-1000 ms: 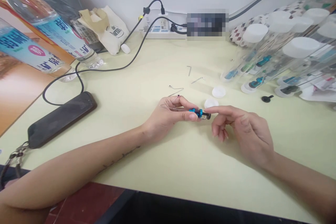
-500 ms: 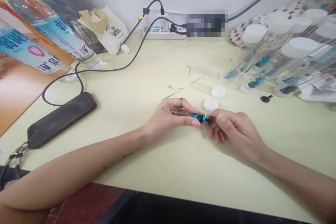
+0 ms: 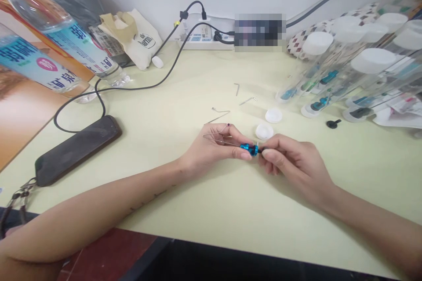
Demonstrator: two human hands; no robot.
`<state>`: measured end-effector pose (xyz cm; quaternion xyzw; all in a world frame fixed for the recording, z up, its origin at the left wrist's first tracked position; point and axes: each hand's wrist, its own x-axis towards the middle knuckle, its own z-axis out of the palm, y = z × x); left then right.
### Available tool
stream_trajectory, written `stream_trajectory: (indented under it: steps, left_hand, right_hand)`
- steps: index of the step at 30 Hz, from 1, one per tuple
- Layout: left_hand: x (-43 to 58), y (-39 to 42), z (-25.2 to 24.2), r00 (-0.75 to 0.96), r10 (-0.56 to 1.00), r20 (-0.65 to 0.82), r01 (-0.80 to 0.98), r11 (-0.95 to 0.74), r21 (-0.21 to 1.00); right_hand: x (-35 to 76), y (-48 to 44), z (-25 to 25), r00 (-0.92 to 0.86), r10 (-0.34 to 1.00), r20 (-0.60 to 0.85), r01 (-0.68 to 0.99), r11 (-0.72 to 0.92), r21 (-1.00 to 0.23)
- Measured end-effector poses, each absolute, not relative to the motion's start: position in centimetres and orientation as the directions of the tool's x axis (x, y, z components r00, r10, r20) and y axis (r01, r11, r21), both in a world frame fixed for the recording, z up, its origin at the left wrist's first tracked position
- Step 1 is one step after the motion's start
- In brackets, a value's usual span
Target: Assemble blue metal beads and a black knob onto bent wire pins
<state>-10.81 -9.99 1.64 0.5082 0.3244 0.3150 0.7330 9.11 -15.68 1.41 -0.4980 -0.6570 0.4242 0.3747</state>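
My left hand (image 3: 219, 142) is closed, thumb and fingers pinching a small blue metal part (image 3: 249, 149) with dark bands. A thin bent wire (image 3: 211, 136) runs back from that part across the palm and ends in a small dark bead by the index finger. At the part's right end sits a black stem with a round knob (image 3: 263, 151). The thumb and index finger of my right hand (image 3: 293, 160) pinch this knob and cover most of it. Two white caps (image 3: 264, 131) lie just beyond my fingers, openings up.
Clear tubes with white lids (image 3: 372, 60) and blue parts inside stand at the right, beside a black knobbed piece (image 3: 333, 124). L-shaped hex keys (image 3: 248, 101) and another bent wire (image 3: 220, 116) lie ahead. A phone (image 3: 77, 151), bottles (image 3: 70, 44) and a cable (image 3: 141, 87) are left.
My right thumb and index finger have closed over the black knob, which showed more fully before. The right hand has shifted slightly left; the left hand has barely moved.
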Motion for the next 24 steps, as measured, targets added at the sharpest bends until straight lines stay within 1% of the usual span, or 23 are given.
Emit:
stream_trajectory:
  steps: [2,4,6,10,12,15,17,20,24]
  left_hand:
    - [-10.84,-10.16,1.68,0.623,0.767,-0.156,-0.111,0.284,0.953]
    - [-10.84,-10.29,1.66,0.647,0.746,-0.160,-0.101,0.292,0.951]
    - [-10.82,-10.31,1.61,0.645,0.748,-0.155,-0.111,0.292,0.950]
    - [-10.80,-10.10,1.48,0.574,0.807,-0.143,-0.142,0.269,0.953]
    - [-10.81,-9.99,1.45,0.559,0.817,-0.140,-0.149,0.265,0.953]
    - [-10.81,-9.93,1.45,0.560,0.817,-0.139,-0.140,0.258,0.956]
    - [-10.80,-9.91,1.45,0.550,0.824,-0.137,-0.141,0.254,0.957]
    - [-10.77,-9.86,1.42,0.537,0.832,-0.138,-0.154,0.257,0.954]
    - [-10.75,-9.82,1.42,0.545,0.827,-0.136,-0.169,0.268,0.949]
  right_hand:
    - [9.18,-15.67,1.67,-0.235,0.969,0.073,0.357,0.156,-0.921]
    - [9.18,-15.64,1.74,-0.187,0.976,0.109,0.365,0.172,-0.915]
    - [9.16,-15.60,1.63,-0.154,0.980,0.123,0.331,0.168,-0.929]
    - [9.21,-15.49,1.32,-0.215,0.976,0.033,0.215,0.080,-0.973]
    - [9.26,-15.42,1.32,-0.277,0.961,-0.011,0.232,0.056,-0.971]
    - [9.28,-15.27,1.39,-0.335,0.941,-0.041,0.311,0.069,-0.948]
    - [9.24,-15.17,1.32,-0.305,0.952,-0.040,0.330,0.066,-0.942]
    - [9.17,-15.10,1.04,-0.227,0.974,-0.010,0.312,0.063,-0.948]
    - [9.16,-15.23,0.87,-0.214,0.977,0.014,0.324,0.085,-0.942]
